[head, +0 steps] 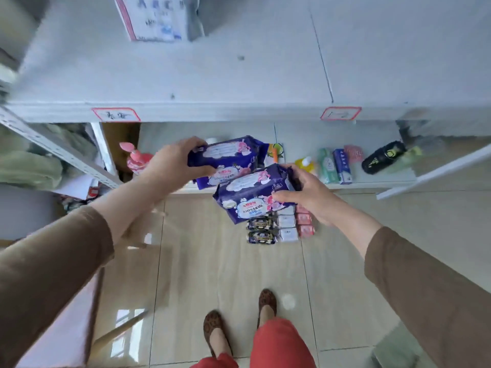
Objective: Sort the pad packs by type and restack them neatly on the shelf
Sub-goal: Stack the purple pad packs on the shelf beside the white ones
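Nearest the cam: brown sleeves and forearms, reaching fwd over the tiled floor [212,261]. Each hand holds one purple pad pack in the air, in front of the low shelf [345,139].

1. L hand [172,166]: fingers curled over the left end of the upper purple pack [228,155], thumb under. Pack's long axis runs roughly left-right; held further fwd, above the shelf's front edge.
2. R hand [305,189]: grasps the right end of the lower purple pack [252,197], fingers on the far edge, thumb across the printed face. Long axis tilts down toward the left. This pack sits nearer the person, over the floor.
3. Key relation: both packs look like the same type; their near ends overlap in view, contact can't be confirmed. L pack is nearer the shelf, so it likely goes down first, R pack on top.
4. Small packs [279,224] lie grouped on the floor below the R hand, not yet shelved.
5. Shelf, right part: bottles and slim packs [334,166] standing.
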{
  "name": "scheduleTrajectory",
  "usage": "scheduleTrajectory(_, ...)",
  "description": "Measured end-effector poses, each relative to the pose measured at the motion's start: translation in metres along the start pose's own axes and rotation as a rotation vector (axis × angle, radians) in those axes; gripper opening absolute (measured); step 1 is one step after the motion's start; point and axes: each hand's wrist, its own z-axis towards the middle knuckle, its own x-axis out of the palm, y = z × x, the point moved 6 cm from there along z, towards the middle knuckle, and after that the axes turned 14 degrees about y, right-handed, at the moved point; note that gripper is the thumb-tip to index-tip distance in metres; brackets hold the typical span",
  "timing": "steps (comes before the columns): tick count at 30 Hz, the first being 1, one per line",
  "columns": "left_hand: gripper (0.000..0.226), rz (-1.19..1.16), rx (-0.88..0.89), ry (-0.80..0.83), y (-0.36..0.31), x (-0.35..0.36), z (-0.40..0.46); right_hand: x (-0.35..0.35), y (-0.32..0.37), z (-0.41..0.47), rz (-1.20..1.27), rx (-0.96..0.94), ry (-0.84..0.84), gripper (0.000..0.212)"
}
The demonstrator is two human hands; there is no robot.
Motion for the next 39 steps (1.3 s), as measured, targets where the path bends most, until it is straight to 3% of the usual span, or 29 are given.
scheduleTrajectory(7,0.047,0.042,0.105,-0.102,-0.112,-0.108,0.025,-0.071,0.103,-0.011,0.025,-0.153,0.048,0.060)
scheduleTrajectory(14,0.056,0.177,0.094,-0.227,-0.169,-0.178,0.113,-0.157,0.162,0.038,0.049,-0.263,-0.024,0.059)
scheduleTrajectory(22,0.049,0.327,-0.015,-0.245,-0.166,-0.227,0.222,-0.205,0.198,0.118,-0.054,-0.263,-0.143,0.040)
scheduleTrajectory(27,0.051,0.466,-0.035,-0.211,-0.149,-0.260,0.291,-0.218,0.205,0.166,-0.087,-0.240,-0.203,0.041)
scheduleTrajectory(39,0.053,0.510,-0.037,-0.151,-0.100,-0.277,0.378,-0.223,0.200,0.250,-0.021,-0.140,-0.244,0.045)
